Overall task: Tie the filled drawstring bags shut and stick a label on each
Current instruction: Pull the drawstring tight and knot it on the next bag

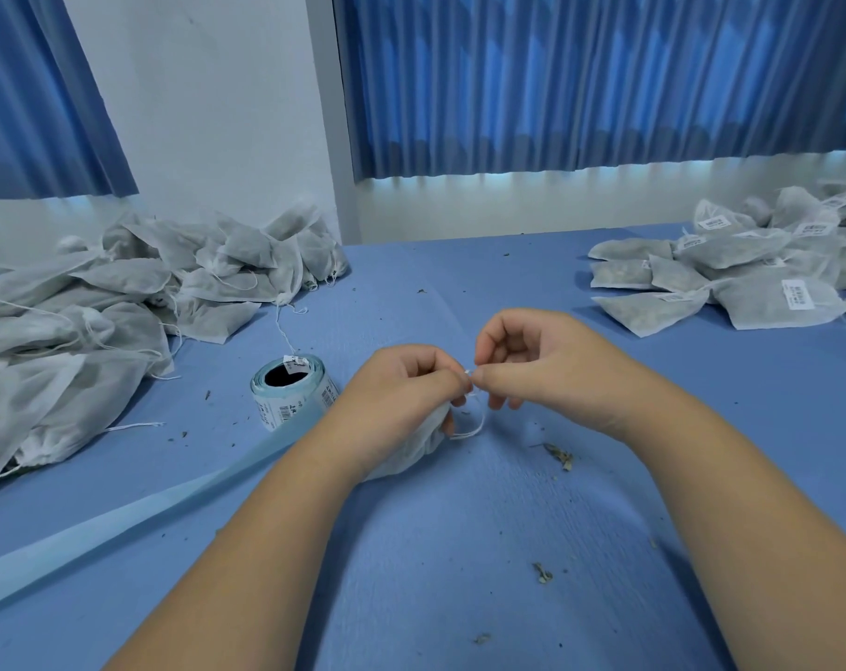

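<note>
My left hand [401, 394] gripping a white drawstring bag [411, 452] at its neck, my right hand [532, 360] pinching its string [474, 423], label roll [290, 394] just left.

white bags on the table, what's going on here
A person is tying one bag shut: the left hand grips its neck and the right hand pinches the string. A heap of bags lies on the left, labelled bags on the right, and a label roll sits near the left hand.
</note>
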`<state>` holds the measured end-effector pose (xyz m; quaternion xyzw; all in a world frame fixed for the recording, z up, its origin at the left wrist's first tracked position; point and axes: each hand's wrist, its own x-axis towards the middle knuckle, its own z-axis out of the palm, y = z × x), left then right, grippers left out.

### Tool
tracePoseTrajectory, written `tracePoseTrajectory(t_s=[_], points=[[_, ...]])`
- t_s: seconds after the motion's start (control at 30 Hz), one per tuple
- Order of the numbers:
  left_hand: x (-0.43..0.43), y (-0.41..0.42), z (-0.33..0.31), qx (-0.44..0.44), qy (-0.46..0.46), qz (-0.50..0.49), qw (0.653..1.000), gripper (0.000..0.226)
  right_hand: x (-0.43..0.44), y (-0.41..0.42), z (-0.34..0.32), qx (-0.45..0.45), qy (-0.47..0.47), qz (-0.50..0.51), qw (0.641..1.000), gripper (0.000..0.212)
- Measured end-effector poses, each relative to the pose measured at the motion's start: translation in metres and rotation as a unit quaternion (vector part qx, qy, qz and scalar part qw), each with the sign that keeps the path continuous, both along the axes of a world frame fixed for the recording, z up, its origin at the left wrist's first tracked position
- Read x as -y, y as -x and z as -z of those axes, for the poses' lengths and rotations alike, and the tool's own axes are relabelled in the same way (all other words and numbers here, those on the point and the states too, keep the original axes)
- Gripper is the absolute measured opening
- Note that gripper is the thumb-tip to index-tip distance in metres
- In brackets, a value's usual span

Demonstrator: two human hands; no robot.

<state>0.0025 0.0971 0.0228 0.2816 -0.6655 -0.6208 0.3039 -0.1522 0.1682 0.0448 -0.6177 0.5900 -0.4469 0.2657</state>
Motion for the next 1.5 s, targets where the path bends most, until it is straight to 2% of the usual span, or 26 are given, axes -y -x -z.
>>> tracePoseTrajectory(t_s=[0.37,0.67,0.83,1.17,1.37,1.5], points=[[0.002,0.001,0.001,0.001,0.016,-0.026,1.000,0.011,0.002,-0.005,0.001,-0.010,0.011,0.014,1.000,0.015],[0.007,0.002,0.010,0.091,0.167,-0.074,0.979,0.013,0.004,-0.004,0.006,-0.110,0.006,0.058,0.992,0.016],[0.010,0.002,0.013,0.116,0.245,-0.111,0.956,0.023,0.006,-0.005,0.009,-0.116,-0.008,0.067,0.991,0.015],[0.002,-0.001,0.005,0.113,0.340,-0.114,0.926,0.022,0.003,-0.006,0.004,-0.091,-0.036,0.058,0.993,0.018],[0.002,-0.003,0.005,0.112,0.338,-0.117,0.927,0.023,0.003,-0.007,0.004,-0.079,-0.039,0.060,0.994,0.017],[0.001,-0.001,0.004,0.083,0.220,-0.099,0.967,0.016,0.003,-0.006,0.005,-0.075,-0.037,0.062,0.995,0.016]])
